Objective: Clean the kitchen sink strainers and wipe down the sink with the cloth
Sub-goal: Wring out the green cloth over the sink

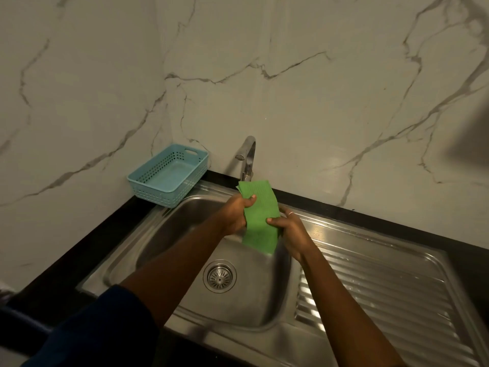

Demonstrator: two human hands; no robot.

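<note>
text: none legible | labels: none | brands: none (surfaces in view carry no readable print)

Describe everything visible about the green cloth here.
The green cloth is a thin rectangular sheet with a fine ribbed texture, its top edge showing several layers. It is held roughly upright over the sink basin, near the faucet, lower end hanging free. The left hand grips its left edge, thumb across the front; the right hand pinches its right edge. Wetness cannot be told.

Dim warm light; soft glare on drainboard (383, 282); wide-angle bowing, blurred edges.
</note>
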